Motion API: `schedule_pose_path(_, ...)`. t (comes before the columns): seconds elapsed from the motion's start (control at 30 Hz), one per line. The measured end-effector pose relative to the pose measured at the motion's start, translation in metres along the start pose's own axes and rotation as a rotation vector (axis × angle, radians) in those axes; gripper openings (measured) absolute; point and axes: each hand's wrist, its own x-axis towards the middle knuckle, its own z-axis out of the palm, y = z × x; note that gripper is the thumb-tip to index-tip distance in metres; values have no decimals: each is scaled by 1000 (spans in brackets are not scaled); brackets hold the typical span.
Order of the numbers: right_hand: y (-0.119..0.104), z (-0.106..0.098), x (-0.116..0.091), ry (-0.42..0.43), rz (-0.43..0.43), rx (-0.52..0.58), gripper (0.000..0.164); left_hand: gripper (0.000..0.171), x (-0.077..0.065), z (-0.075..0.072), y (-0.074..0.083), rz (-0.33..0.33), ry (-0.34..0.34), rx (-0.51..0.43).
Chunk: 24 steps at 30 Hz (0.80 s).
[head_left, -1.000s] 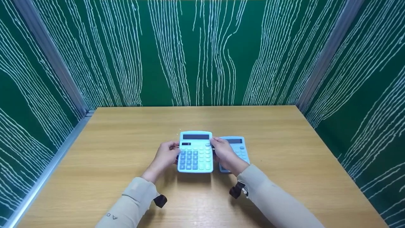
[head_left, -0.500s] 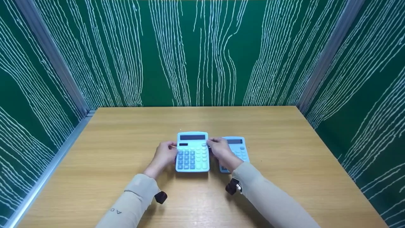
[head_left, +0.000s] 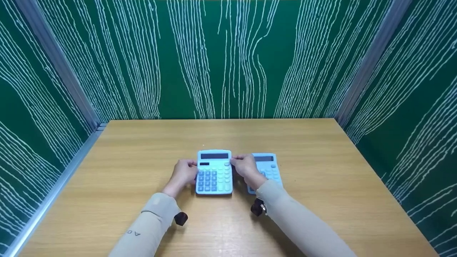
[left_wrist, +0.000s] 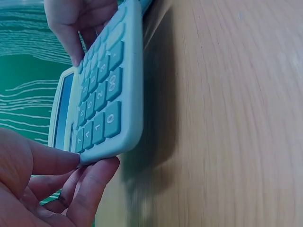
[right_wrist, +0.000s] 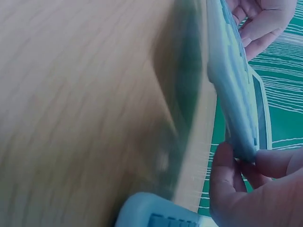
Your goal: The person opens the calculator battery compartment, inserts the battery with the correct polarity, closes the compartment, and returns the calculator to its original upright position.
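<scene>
A light blue calculator (head_left: 214, 175) with a dark display is held between both hands, just above the wooden table. My left hand (head_left: 184, 174) pinches its left edge, thumb on top and fingers beneath, as the left wrist view shows. On the opposite edge, my right hand (head_left: 246, 168) pinches it between thumb and fingers. A shadow under the calculator (left_wrist: 111, 90) separates it from the tabletop in the left wrist view. A second calculator (head_left: 270, 171), similar in colour, lies flat to the right, partly hidden behind the right hand and wrist.
The wooden table (head_left: 321, 157) extends to a green wall (head_left: 228, 64) with white wavy lines at the back. Similar green panels and metal posts (head_left: 371, 60) flank both sides. In the right wrist view, the second calculator's corner (right_wrist: 147, 210) sits close below the right hand.
Both hands have carried the held calculator a little to the left, and it is lower over the table. The gap to the second calculator has widened; that one stays in place.
</scene>
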Motion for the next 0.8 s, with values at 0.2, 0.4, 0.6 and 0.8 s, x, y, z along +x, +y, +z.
schedule_pose_path(0.2,1,2,2,15,-1,5,17,37,4,-1,0,-18,-26,0)
schedule_pose_path(0.4,1,4,-1,-15,-2,-60,21,40,8,0,-1,-21,-42,24)
schedule_pose_path(0.6,-1,5,-4,-37,15,-71,26,35,13,-1,-3,-52,-51,62)
schedule_pose_path(0.8,0,2,-6,-64,32,-85,32,32,16,0,-4,-68,-77,69)
